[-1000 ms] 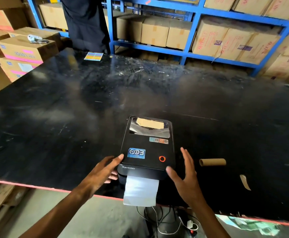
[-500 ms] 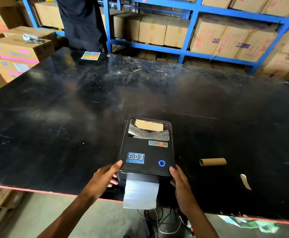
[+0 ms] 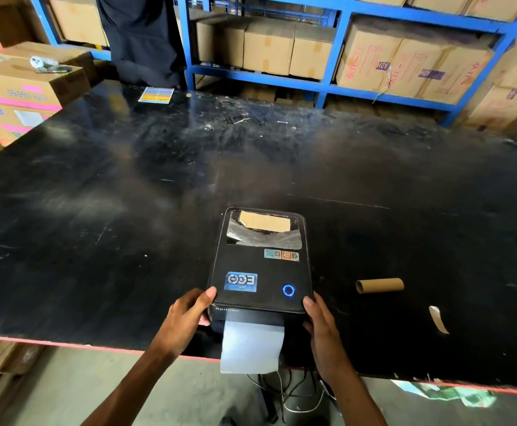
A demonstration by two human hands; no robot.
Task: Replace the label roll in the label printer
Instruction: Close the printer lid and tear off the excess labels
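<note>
Here both hands, left hand (image 3: 186, 315) and right hand (image 3: 320, 329), grip the front corners of the closed printer (image 3: 260, 272) at the table (image 3: 97, 210) edge, likely steadying it, paper (image 3: 251, 345) hanging out, empty core (image 3: 379, 285) aside.

Black label printer (image 3: 260, 265) – lid shut, blue ring lit – white label strip (image 3: 251, 345) hanging from its front slot
</note>
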